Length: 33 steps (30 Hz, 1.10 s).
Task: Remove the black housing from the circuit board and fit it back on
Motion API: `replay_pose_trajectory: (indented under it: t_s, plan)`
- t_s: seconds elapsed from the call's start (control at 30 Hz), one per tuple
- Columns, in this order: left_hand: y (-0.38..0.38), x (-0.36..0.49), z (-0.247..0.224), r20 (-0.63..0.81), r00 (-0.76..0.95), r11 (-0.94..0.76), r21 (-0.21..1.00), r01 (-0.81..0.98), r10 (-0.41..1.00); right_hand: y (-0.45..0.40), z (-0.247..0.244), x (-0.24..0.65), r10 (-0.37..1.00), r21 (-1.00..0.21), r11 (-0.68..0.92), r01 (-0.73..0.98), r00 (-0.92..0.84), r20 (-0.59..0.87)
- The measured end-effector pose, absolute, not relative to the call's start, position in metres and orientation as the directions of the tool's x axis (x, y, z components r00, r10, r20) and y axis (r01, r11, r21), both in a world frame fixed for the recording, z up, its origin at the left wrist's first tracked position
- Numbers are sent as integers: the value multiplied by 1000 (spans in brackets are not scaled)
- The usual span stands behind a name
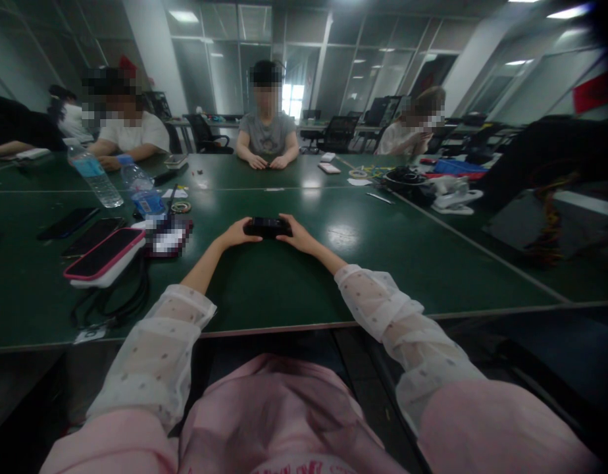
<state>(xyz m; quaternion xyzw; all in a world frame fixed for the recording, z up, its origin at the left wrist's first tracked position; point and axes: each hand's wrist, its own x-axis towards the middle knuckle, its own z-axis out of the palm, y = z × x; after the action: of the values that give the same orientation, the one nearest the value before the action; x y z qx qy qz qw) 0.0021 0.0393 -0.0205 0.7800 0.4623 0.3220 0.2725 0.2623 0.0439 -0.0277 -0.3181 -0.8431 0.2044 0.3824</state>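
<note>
Between my two hands, above the green table (279, 289), is a small black rectangular device (267, 227) with a dark glossy face. It is held lengthwise across my view; its exact kind is too dark to make out. My left hand (236, 234) grips the device's left end, thumb along the near side. Around its right end my right hand (298, 236) is closed in the same way. The fingers behind the device are partly hidden.
Left of me lie a pink-edged phone (106, 253), dark phones, black cables (119, 296) and two water bottles (143, 191). A roll of tape (180, 207) lies beyond. Across the table sit several people. Cables and a white device (455, 195) lie at the right.
</note>
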Motion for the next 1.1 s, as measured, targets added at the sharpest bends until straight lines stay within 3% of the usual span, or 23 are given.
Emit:
replay_pose_trajectory:
  t_s: [0.17, 0.43, 1.1]
  plan:
    - [40, 2, -21, 271, 370, -445, 704, 554, 889, 43, -26, 262, 693, -595, 712, 373, -512, 508]
    - [43, 1, -24, 277, 373, -449, 714, 537, 886, 49, -30, 266, 794, -739, 581, 342, -440, 420]
    - [43, 0, -24, 290, 382, -466, 706, 534, 878, 53, -33, 268, 776, -780, 575, 247, -466, 424]
